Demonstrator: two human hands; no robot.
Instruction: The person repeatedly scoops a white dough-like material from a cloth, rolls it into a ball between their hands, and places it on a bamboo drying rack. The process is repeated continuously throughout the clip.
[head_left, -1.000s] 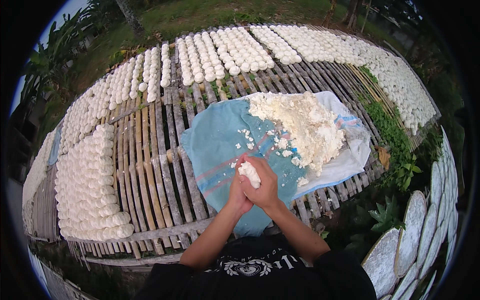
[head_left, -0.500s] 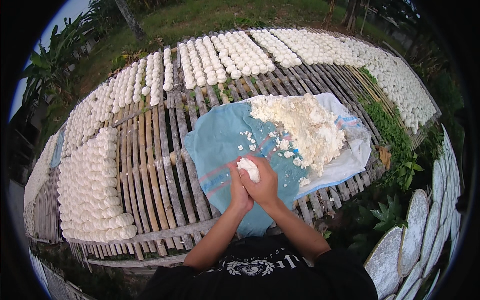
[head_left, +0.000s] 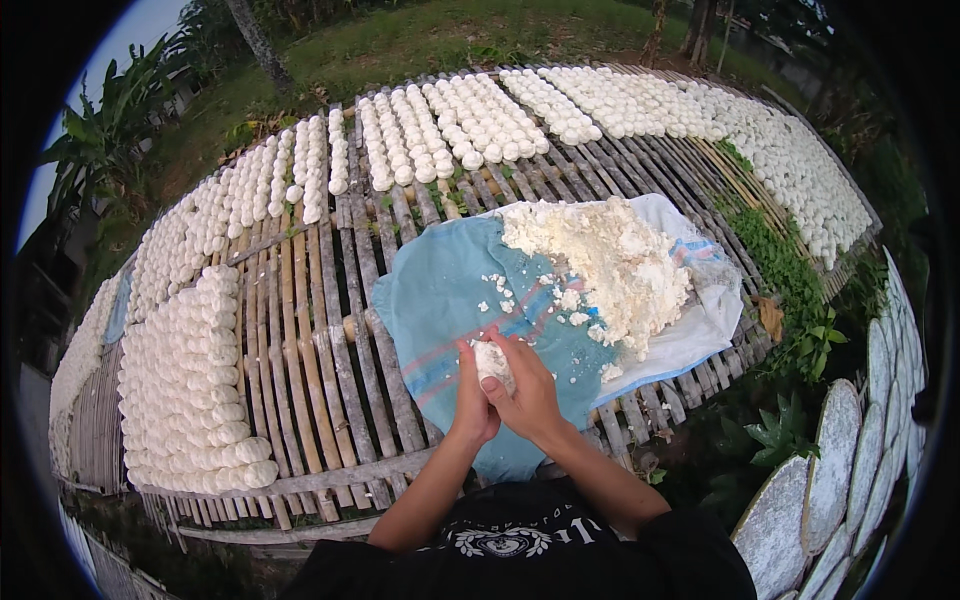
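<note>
Between my two palms sits a lump of white dough (head_left: 491,362), crumbly and roughly rounded. My left hand (head_left: 471,400) cups it from the left. From the right, my right hand (head_left: 527,393) curls over it, its thumb lying on the lump. Both hands are above a blue-green cloth (head_left: 440,280) with pink stripes. A large heap of crumbly off-white dough (head_left: 625,265) lies just beyond and to the right, on a white woven sack (head_left: 715,300). Small white crumbs (head_left: 578,318) are scattered over the cloth between hands and heap.
The bamboo slat rack (head_left: 310,370) beneath has gaps between its slats. Rows of white balls (head_left: 480,120) line its far side; a dense block of balls (head_left: 185,390) covers the near left. Green plants (head_left: 790,270) grow at the right, near large pale discs (head_left: 835,465).
My hands have come slightly nearer to me and the fingers have loosened, so more of the white lump shows. The view has tipped a little.
</note>
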